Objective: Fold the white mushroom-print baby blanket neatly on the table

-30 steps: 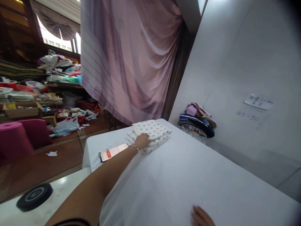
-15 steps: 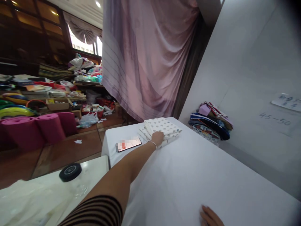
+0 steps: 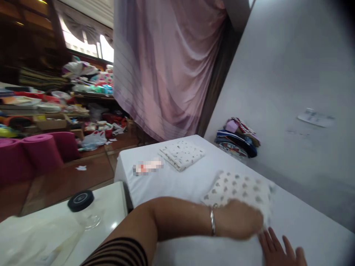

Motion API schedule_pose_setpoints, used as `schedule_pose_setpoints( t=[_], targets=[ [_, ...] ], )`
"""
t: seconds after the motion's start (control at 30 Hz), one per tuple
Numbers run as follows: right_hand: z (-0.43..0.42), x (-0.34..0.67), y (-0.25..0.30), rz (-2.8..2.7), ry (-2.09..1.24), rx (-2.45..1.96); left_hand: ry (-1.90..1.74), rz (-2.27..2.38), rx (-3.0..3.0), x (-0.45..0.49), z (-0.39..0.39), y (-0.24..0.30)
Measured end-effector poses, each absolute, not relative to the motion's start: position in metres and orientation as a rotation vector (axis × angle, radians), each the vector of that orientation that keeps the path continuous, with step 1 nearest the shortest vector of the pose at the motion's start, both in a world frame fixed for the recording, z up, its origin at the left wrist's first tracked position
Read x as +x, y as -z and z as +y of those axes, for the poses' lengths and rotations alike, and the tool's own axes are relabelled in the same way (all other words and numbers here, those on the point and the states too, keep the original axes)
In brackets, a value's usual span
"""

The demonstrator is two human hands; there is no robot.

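My left hand [image 3: 238, 223], with a bracelet on its wrist, is blurred by motion and grips the near edge of a folded white cloth with a grey print [image 3: 241, 188] over the near part of the white-covered table [image 3: 194, 184]. My right hand [image 3: 280, 251] lies beside it at the bottom edge, fingers spread flat on the tablecloth. A thinner stack of the same printed cloths [image 3: 181, 154] stays at the far end of the table. A phone [image 3: 146, 166] lies left of that stack.
A pile of folded colourful clothes [image 3: 238, 138] sits against the white wall at the right. A lower white surface at the left holds a glass jar with a black lid [image 3: 81, 201]. Pink rolled mats [image 3: 39, 151], cluttered shelves and a pink curtain [image 3: 166, 74] lie beyond.
My left hand left the far stack and pulled one folded printed cloth toward me across the table. The far stack is thinner. My right hand slid slightly right and spread its fingers.
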State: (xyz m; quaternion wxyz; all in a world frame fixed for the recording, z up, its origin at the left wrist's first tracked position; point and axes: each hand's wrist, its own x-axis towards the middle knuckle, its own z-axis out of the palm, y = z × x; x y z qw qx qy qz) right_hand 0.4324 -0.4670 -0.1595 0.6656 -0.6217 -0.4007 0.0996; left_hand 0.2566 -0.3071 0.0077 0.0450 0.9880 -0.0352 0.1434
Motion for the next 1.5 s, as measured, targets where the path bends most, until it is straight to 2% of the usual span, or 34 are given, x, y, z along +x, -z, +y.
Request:
schedule_pose_setpoints(
  t=[0.1,0.17,0.43,0.6,0.8,0.9,1.03,1.13,1.3,1.4,1.5],
  targets=[
    [-0.490,0.432,0.134,-0.763,-0.209,-1.494,-0.338,-0.490,3.010,0.230,-0.371,0.047],
    [-0.492,0.419,0.115,-0.719,-0.251,-1.488,-0.372,-0.439,2.983,0.215,-0.387,0.060],
    [-0.468,0.387,0.081,-0.190,-0.490,-0.993,-0.304,-0.060,2.611,0.185,-0.356,0.026],
    [-0.468,0.384,0.080,-0.098,-0.257,-0.961,-0.406,0.106,2.477,0.176,-0.338,0.026],
    [-0.505,0.361,0.053,-0.144,-0.191,-1.187,-0.950,0.163,2.447,0.176,-0.302,-0.035],
    [-0.544,0.330,0.035,-0.408,-0.190,-1.473,-1.199,0.094,2.365,0.180,-0.297,-0.067],
    [-0.578,0.293,0.017,-0.777,0.014,-1.878,-1.308,-0.157,2.264,0.209,-0.323,-0.090],
    [-0.577,0.288,0.008,-0.847,-0.031,-1.876,-1.280,-0.521,2.274,0.246,-0.367,-0.107],
    [-0.577,0.320,0.011,-0.221,0.109,-1.408,-0.982,-1.203,2.307,0.293,-0.442,-0.133],
    [-0.607,0.333,0.033,0.017,-0.024,-1.238,-0.865,-1.221,2.286,0.297,-0.442,-0.120],
    [-0.650,0.325,0.063,0.199,-0.293,-1.100,-0.687,-0.916,2.398,0.290,-0.399,-0.076]
  ],
)
